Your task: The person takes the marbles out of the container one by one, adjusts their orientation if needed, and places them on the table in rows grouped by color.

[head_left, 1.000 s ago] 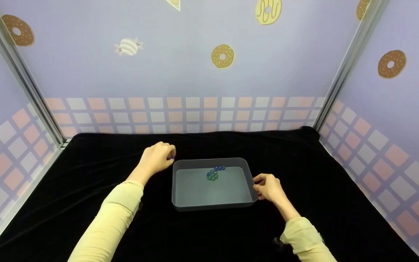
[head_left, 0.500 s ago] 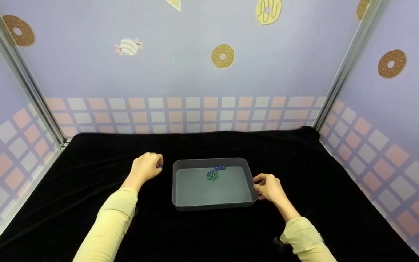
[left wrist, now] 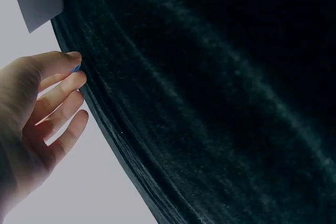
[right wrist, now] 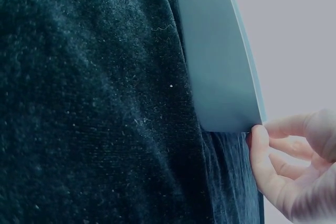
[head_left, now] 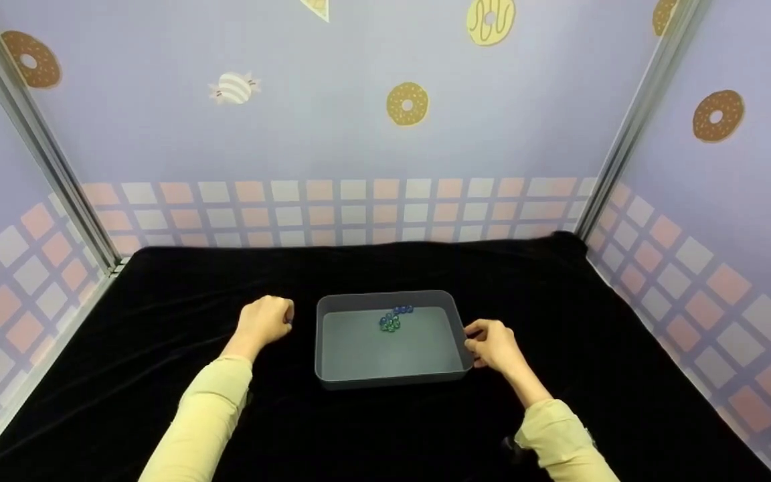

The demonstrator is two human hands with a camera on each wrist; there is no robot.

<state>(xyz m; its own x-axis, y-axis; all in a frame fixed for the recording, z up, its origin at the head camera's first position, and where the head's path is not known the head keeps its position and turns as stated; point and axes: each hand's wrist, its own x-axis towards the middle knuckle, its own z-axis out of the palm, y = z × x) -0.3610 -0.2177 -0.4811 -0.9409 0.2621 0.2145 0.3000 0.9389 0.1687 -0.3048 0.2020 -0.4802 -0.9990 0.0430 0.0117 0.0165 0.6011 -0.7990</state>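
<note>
In the head view my left hand (head_left: 265, 321) is held over the black cloth, left of a grey rectangular tray (head_left: 392, 361) and apart from it. Its thumb and index finger pinch a small blue marble (left wrist: 76, 68), mostly hidden by the fingertips in the left wrist view. My right hand (head_left: 494, 345) grips the tray's right side; in the right wrist view thumb and fingers meet at the rim near a corner. Inside the tray, toward the back, lie several green marbles (head_left: 390, 326) in a cluster and several blue marbles (head_left: 403, 310) close beside them.
Black velvety cloth (head_left: 385, 435) covers the table and shows slight folds. A patterned back wall (head_left: 332, 134) and side panels with metal corner posts (head_left: 640, 127) enclose the space.
My left hand has moved left and toward me, away from the tray's back left corner, with the blue marble in its fingers. My right hand and the tray stay in place.
</note>
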